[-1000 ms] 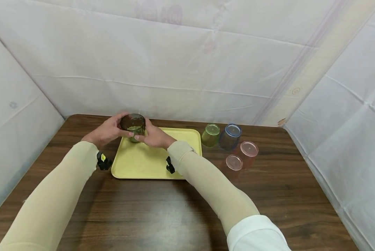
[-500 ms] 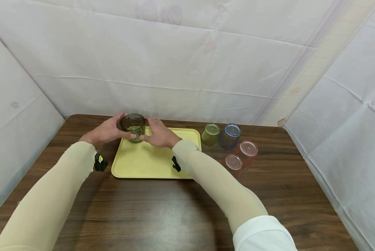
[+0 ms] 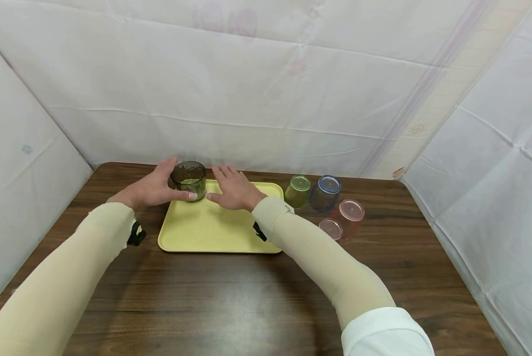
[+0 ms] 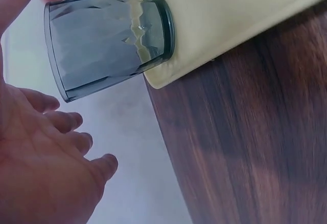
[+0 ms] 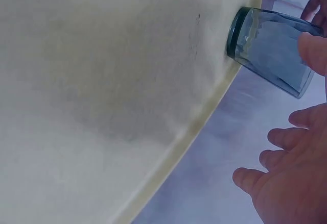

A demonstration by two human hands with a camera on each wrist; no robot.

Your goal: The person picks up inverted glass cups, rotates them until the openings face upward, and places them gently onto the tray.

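A dark smoky glass (image 3: 188,179) stands upright on the far left corner of a yellow tray (image 3: 212,232). My left hand (image 3: 152,190) cups the glass from the left with relaxed fingers. In the left wrist view a gap shows between the fingers (image 4: 66,127) and the glass (image 4: 110,40). My right hand (image 3: 232,190) hovers flat over the tray just right of the glass, fingers straight, holding nothing. The right wrist view shows the glass (image 5: 271,50) at the tray's (image 5: 102,106) rim, and the fingers (image 5: 286,183) are apart from it.
To the right of the tray a green cup (image 3: 298,191), a blue cup (image 3: 325,193) and two pink cups (image 3: 349,216) stand close together on the dark wooden table (image 3: 248,296). White cloth walls close in the back and both sides.
My right hand has let go of the glass and drawn away to the right with its fingers straightened. The left hand has loosened beside the glass, which stays in place on the tray.
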